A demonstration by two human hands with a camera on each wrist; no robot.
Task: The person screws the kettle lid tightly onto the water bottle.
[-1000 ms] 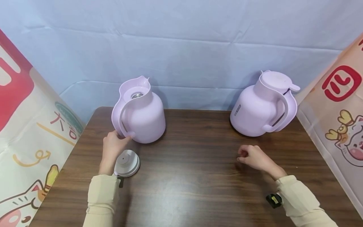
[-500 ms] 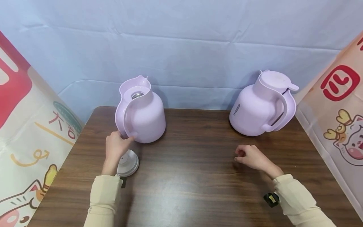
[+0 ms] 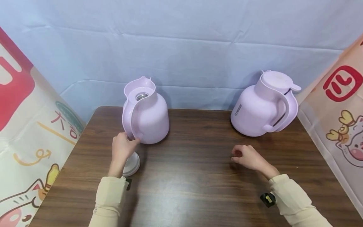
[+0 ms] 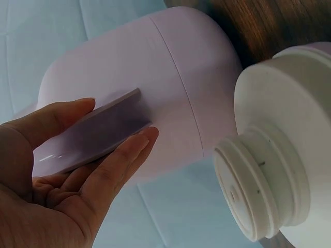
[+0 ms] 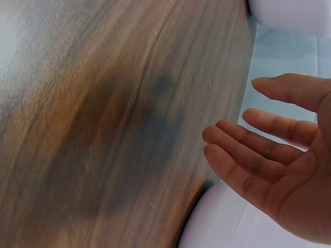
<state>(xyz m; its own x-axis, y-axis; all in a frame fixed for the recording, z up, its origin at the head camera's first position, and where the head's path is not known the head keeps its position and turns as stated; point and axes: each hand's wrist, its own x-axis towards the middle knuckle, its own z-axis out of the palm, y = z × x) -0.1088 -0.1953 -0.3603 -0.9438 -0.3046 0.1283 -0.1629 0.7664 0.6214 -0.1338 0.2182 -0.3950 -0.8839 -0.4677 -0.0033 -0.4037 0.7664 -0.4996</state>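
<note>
At the left of the table stands a lilac thermos jug [image 3: 154, 116], upright and without its lid, so its metal-rimmed mouth shows. My left hand [image 3: 122, 148] grips the lower part of its handle [image 4: 98, 132], thumb on one side and fingers on the other, as the left wrist view shows. Close by that hand lies a pale round stopper [image 3: 131, 165], partly hidden by the hand in the head view. My right hand [image 3: 248, 156] hovers over the table with loosely bent fingers and nothing in them. Beyond it is a second lilac thermos jug [image 3: 253, 113], its lid on.
The brown wooden table [image 3: 193, 189] has its far edge close to a pale blue cloth backdrop [image 3: 195, 63]. Printed cartoon panels flank it, one panel [image 3: 42, 142] at the left and another panel [image 3: 334, 132] at the right.
The left jug has turned and shifted slightly right, its handle swinging right with my left hand. That hand now covers more of the stopper. My right hand has drifted a little left.
</note>
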